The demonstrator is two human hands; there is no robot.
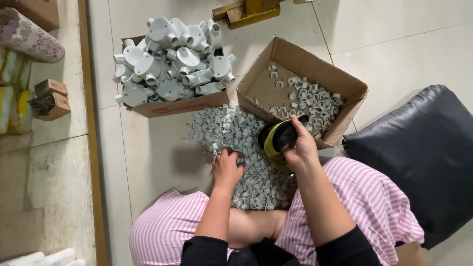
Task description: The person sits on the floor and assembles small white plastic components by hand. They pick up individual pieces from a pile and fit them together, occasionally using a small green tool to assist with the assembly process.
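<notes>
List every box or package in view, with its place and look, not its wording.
Cardboard box: top centre on the floor, brown with red print, heaped with grey pipe junction fittings.
Open cardboard box: right of it, plain brown, part-filled with small grey clips.
Small cardboard boxes: left edge, brown.

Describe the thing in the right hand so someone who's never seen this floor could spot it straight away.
Start at the open cardboard box of small white clips on the right of the tiled floor. Just below its near corner, above the loose pile of clips, the right hand grips a black and yellow tool. It is the only dark, coloured object among the pale plastic parts; the left hand rests on the pile.
</notes>
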